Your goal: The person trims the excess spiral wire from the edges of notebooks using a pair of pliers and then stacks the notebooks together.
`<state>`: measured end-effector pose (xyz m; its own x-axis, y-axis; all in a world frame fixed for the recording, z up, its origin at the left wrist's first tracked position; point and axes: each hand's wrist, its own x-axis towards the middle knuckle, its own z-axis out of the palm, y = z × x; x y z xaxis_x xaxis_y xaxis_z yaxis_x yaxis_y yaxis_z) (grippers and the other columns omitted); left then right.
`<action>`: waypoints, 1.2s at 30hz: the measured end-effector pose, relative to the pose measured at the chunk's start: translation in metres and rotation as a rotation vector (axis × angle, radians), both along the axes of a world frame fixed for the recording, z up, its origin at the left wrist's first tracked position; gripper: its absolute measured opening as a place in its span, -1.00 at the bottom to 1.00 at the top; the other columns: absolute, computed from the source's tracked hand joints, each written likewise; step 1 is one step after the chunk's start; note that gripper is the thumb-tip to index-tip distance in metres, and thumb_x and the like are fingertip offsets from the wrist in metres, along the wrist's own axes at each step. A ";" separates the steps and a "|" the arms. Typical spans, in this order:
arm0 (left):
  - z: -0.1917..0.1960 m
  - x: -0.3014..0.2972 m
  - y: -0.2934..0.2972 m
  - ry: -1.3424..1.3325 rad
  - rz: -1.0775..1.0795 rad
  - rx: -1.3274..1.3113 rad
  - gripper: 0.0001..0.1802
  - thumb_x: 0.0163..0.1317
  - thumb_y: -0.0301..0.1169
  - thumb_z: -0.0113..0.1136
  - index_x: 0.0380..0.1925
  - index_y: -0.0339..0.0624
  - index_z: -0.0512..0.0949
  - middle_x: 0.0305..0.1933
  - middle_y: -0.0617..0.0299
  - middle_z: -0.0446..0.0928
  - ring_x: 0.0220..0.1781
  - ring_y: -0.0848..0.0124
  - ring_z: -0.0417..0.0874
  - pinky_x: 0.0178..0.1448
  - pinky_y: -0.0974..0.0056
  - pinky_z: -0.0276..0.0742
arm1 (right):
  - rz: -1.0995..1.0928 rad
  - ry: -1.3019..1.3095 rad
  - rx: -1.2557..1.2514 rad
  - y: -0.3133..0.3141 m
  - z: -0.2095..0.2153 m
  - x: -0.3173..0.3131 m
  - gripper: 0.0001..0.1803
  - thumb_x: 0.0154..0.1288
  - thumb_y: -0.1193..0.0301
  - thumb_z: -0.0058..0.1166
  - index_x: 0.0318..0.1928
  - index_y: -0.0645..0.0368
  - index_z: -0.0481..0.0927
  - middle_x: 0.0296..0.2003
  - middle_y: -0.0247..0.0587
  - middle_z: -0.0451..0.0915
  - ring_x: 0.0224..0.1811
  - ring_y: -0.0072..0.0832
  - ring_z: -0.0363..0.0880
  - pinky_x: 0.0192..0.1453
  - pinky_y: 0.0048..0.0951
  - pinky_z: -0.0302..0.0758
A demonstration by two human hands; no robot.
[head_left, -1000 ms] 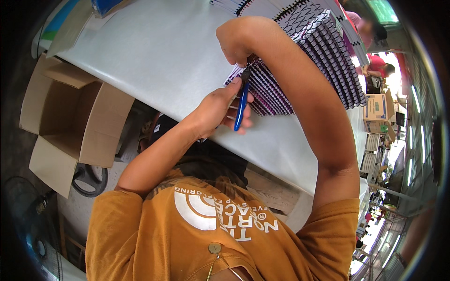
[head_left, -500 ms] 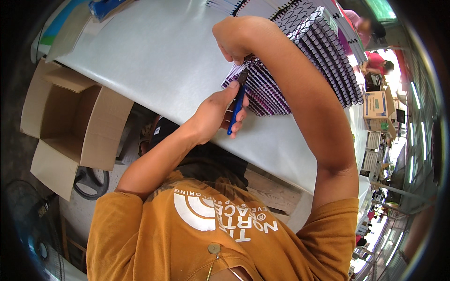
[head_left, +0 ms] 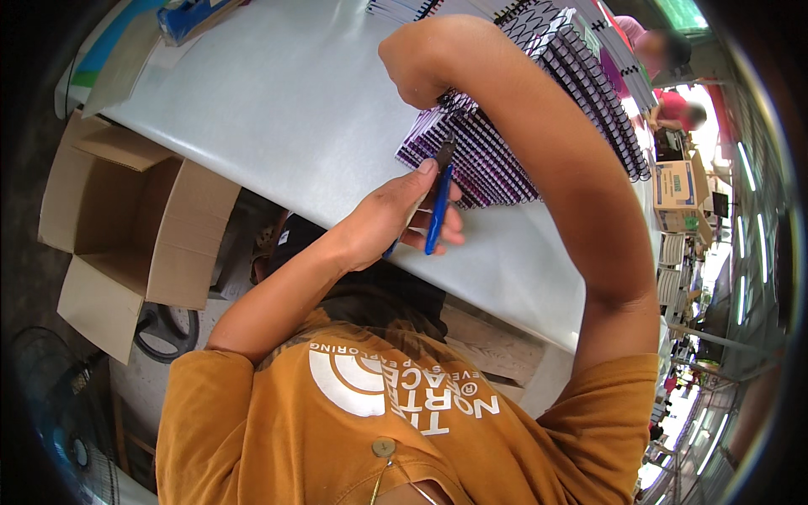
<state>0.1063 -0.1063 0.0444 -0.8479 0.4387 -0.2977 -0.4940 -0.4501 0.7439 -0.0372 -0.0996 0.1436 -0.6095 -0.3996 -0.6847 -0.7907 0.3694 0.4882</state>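
Observation:
My left hand (head_left: 396,206) is wrapped around a pair of blue-handled pliers (head_left: 440,206). The pliers' dark jaws point up at the coil edges of a stack of spiral-bound notebooks (head_left: 480,160), white and purple along their edges. One handle lies across my fingers, while a bit of the other shows below the palm. Bent sharply at the wrist, my right hand (head_left: 414,63) rests at the upper left end of this stack. Its fingers curl down and are mostly hidden, so what they grip cannot be made out.
A taller stack of black-coil notebooks (head_left: 589,93) stands behind my right forearm. An open cardboard box (head_left: 118,210) sits left of the white table (head_left: 278,109). A blue tool (head_left: 189,18) lies at the far left. A fan (head_left: 76,421) is lower left. Other people (head_left: 644,50) are at far right.
My left hand has shifted slightly down and right with the pliers, whose handles have spread apart. The right wrist has risen a little, and its forearm has swung slightly right.

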 end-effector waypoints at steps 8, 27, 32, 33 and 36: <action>0.006 -0.018 0.011 -0.008 0.001 0.101 -0.41 0.43 0.09 -0.47 -0.02 -0.15 0.40 -0.19 0.12 0.57 -0.06 0.29 0.63 -0.18 0.31 0.48 | -0.048 -0.010 0.129 0.003 0.022 -0.005 -0.76 -0.11 0.40 0.33 -0.33 0.12 0.73 -0.31 -0.13 0.69 -0.27 -0.20 0.66 -0.20 -0.19 0.58; 0.022 -0.007 0.012 0.028 0.027 0.084 -0.40 0.42 0.11 -0.46 -0.15 -0.18 0.40 -0.35 0.18 0.49 -0.38 0.38 0.53 -0.29 0.31 0.48 | -0.029 -0.030 0.012 0.008 0.033 -0.006 -0.74 -0.12 0.49 0.33 -0.30 0.20 0.71 -0.24 -0.06 0.67 -0.21 -0.17 0.65 -0.15 -0.20 0.56; 0.024 -0.018 0.018 -0.005 0.076 0.146 -0.42 0.43 0.08 -0.48 -0.17 -0.19 0.38 -0.44 0.19 0.42 -0.47 0.36 0.51 -0.32 0.24 0.53 | -0.093 -0.002 0.011 0.005 0.035 -0.006 -0.74 -0.11 0.48 0.33 -0.30 0.20 0.72 -0.24 -0.06 0.67 -0.21 -0.17 0.65 -0.15 -0.20 0.56; 0.018 -0.018 0.013 0.009 0.031 0.182 -0.41 0.43 0.09 -0.48 -0.16 -0.19 0.38 -0.42 0.18 0.45 -0.44 0.34 0.54 -0.31 0.24 0.54 | -0.073 -0.003 0.012 0.004 0.035 -0.006 -0.75 -0.11 0.49 0.31 -0.30 0.20 0.72 -0.24 -0.05 0.67 -0.21 -0.17 0.65 -0.15 -0.20 0.56; 0.017 -0.010 0.008 0.046 0.010 0.170 -0.39 0.43 0.10 -0.50 -0.14 -0.20 0.39 -0.38 0.16 0.48 -0.37 0.30 0.61 -0.28 0.25 0.55 | -0.008 0.020 -0.004 0.003 0.037 -0.004 -0.75 -0.11 0.50 0.28 -0.30 0.20 0.71 -0.24 -0.05 0.67 -0.21 -0.18 0.65 -0.15 -0.20 0.56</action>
<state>0.0958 -0.0986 0.0612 -0.8636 0.4708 -0.1803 -0.4558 -0.5764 0.6782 -0.0417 -0.0962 0.1805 -0.6263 -0.3976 -0.6705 -0.7777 0.3776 0.5026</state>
